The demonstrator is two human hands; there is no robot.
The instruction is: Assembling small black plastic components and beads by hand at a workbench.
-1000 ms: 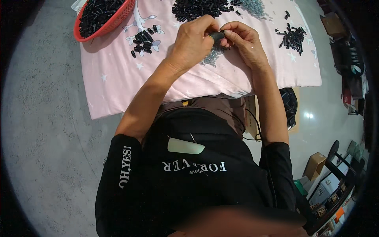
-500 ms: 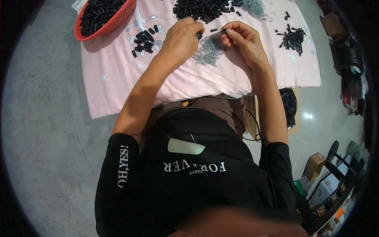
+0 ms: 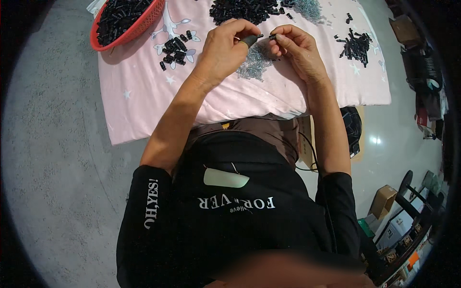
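My left hand (image 3: 223, 50) is pinched at the fingertips around a small thin black plastic piece (image 3: 260, 35). A black cover with a yellowish band sits on its thumb (image 3: 248, 40). Just to the right, my right hand (image 3: 300, 50) grips a short black plastic tube (image 3: 272, 37) between thumb and forefinger. The two parts point at each other with a small gap. Below them lies a heap of small clear, glassy pieces (image 3: 253, 66). Beyond the hands is a large pile of black plastic parts (image 3: 245, 10).
A red basket (image 3: 154, 18) full of black parts stands at the far left. Several black tubes (image 3: 175, 48) lie left of my left hand. Thin black pieces (image 3: 356, 48) are heaped at the right, and more clear pieces (image 3: 309, 10) lie at the back. Pink cloth (image 3: 139, 108) covers the table.
My left hand has moved right and its fingertips have closed on the thin black piece. My right hand has stayed almost still with its tube.
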